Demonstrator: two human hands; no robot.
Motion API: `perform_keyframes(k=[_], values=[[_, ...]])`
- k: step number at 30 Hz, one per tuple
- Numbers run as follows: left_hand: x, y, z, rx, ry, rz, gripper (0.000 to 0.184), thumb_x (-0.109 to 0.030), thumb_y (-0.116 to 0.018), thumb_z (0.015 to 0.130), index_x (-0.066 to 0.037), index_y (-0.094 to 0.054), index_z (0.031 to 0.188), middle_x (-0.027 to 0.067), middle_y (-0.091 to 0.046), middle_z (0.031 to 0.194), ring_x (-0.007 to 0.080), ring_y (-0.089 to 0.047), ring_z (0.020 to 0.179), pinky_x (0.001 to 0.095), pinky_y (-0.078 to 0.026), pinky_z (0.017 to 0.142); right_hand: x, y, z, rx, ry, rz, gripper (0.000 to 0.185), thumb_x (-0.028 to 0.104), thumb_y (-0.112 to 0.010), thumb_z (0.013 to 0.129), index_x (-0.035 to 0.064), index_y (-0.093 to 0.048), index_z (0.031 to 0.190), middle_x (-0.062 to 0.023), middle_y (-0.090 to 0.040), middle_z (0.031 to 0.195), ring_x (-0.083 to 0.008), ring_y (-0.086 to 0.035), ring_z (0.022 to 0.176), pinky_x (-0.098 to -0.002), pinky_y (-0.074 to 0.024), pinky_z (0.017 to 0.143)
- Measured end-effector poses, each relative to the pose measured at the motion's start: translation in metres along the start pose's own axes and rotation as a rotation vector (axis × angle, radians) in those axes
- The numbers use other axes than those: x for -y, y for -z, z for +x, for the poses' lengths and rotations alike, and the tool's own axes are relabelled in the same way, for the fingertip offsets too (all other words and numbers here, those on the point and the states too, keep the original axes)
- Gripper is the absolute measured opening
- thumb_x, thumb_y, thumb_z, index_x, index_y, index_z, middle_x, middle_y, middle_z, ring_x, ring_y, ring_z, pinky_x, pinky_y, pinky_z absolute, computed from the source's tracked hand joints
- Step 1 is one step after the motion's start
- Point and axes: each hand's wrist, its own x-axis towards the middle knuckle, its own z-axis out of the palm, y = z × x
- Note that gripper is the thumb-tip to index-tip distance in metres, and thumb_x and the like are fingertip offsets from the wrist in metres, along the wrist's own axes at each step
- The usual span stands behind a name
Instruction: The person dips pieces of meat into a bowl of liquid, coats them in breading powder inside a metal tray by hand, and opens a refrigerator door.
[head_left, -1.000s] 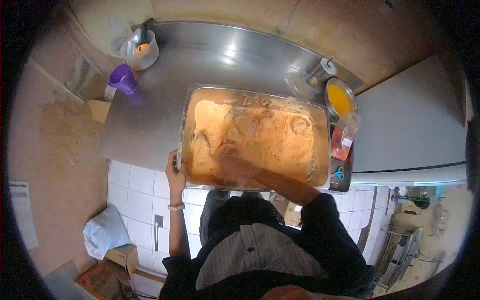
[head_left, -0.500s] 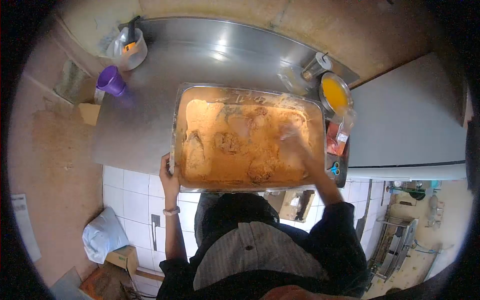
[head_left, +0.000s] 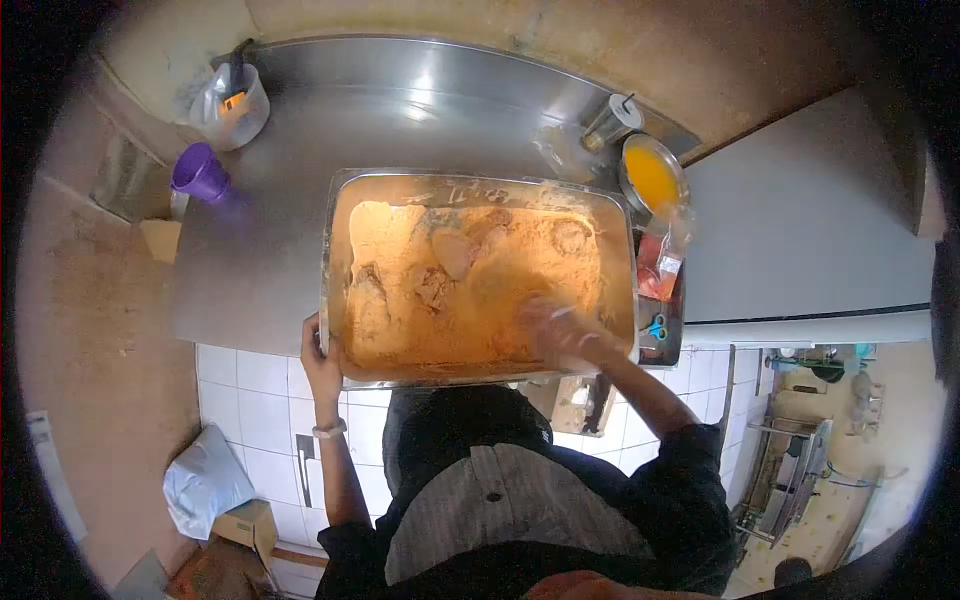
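Observation:
A wide metal tray (head_left: 333, 280) holds a layer of orange-tan powder (head_left: 395, 235). Several lumpy pieces lie in it, coated and partly buried; among them are a smooth pale piece (head_left: 453, 253) and a rough lump (head_left: 434, 289), whose kind I cannot make out. My left hand (head_left: 319, 358) grips the tray at its near left corner, thumb and fingers around the rim. Down in the powder, in the near right part of the tray, is my right hand (head_left: 560, 332). Motion smears its fingers, so what they touch or hold is hidden.
Right of the tray are a metal bowl (head_left: 624, 178) of yellow liquid, a red packet (head_left: 655, 282) and blue-handled scissors (head_left: 656, 327). Behind it stands a lidded metal canister (head_left: 606, 128). A purple cup (head_left: 201, 173) and a translucent tub (head_left: 245, 122) sit at the left of the steel counter.
My right hand has moved from the tray's right side toward its near edge, across the powder. My left hand keeps its hold on the rim. The whole view has shifted slightly.

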Motion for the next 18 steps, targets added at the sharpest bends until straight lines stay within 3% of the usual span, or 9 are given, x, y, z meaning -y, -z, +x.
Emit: perform_keyframes(k=[1,4,8,11,14,17,18], values=[[0.002,0.001,0.0,-0.005,0.003,-0.01,0.028,-0.01,-0.058,0.089,0.001,-0.053,0.115,0.009,-0.058,0.113,0.019,-0.051,0.107,0.0324,-0.038,0.098,0.018,0.029,-0.016,-0.139,-0.327,0.925,0.047,0.02,-0.056,0.091,0.0096,-0.044,0.135,-0.0098,-0.047,0.136,-0.0199,-0.052,0.115,-0.0362,-0.0444,0.097],[0.0,-0.001,0.001,-0.013,-0.005,-0.009,0.027,-0.008,-0.058,0.089,0.001,-0.053,0.115,0.009,-0.058,0.113,0.0189,-0.051,0.107,0.0322,-0.038,0.097,0.049,0.071,-0.027,-0.249,-0.206,0.713,0.054,0.009,-0.066,0.083,0.0077,-0.045,0.133,-0.0102,-0.052,0.13,-0.019,-0.054,0.111,-0.0337,-0.0455,0.095],[0.002,0.0,0.0,-0.02,0.052,-0.043,0.027,-0.005,-0.058,0.088,0.001,-0.053,0.114,0.0089,-0.059,0.111,0.0187,-0.053,0.105,0.0315,-0.039,0.096,0.047,0.055,0.01,-0.252,-0.207,0.27,0.053,0.016,-0.061,0.086,0.0083,-0.043,0.135,-0.0122,-0.053,0.129,-0.0218,-0.055,0.11,-0.0359,-0.045,0.095],[-0.007,-0.002,0.0,-0.039,0.008,0.035,0.027,-0.004,-0.058,0.088,0.001,-0.054,0.115,0.0087,-0.059,0.11,0.0183,-0.053,0.104,0.0314,-0.04,0.095,0.033,0.018,0.052,-0.283,-0.234,0.435,0.052,0.021,-0.058,0.089,0.0088,-0.041,0.137,-0.0136,-0.053,0.128,-0.0239,-0.055,0.11,-0.0376,-0.0446,0.094],[-0.006,-0.003,0.0,-0.031,-0.015,0.014,0.027,-0.004,-0.058,0.088,0.0,-0.054,0.114,0.0086,-0.059,0.11,0.018,-0.054,0.103,0.0313,-0.04,0.094,0.02,-0.001,0.063,-0.358,-0.22,1.08,0.052,0.026,-0.055,0.092,0.0092,-0.039,0.138,-0.0151,-0.054,0.127,-0.0259,-0.056,0.109,-0.0393,-0.0442,0.094],[-0.004,-0.002,0.001,-0.03,-0.007,0.044,0.026,-0.006,-0.059,0.089,0.0,-0.054,0.114,0.0085,-0.059,0.11,0.0179,-0.054,0.102,0.0313,-0.041,0.093,0.03,0.012,0.054,-0.431,-0.26,1.143,0.052,0.03,-0.054,0.092,0.0083,-0.04,0.138,-0.0178,-0.055,0.125,-0.0286,-0.057,0.107,-0.0398,-0.0445,0.092],[-0.005,-0.003,0.0,-0.041,-0.014,0.032,0.026,-0.008,-0.059,0.09,0.0,-0.054,0.114,0.0085,-0.059,0.109,0.0178,-0.054,0.101,0.0308,-0.041,0.092,0.043,0.023,0.048,-0.038,-0.393,0.365,0.052,0.031,-0.053,0.092,0.0084,-0.041,0.138,-0.0187,-0.053,0.126,-0.0303,-0.055,0.109,-0.0395,-0.0438,0.093]])
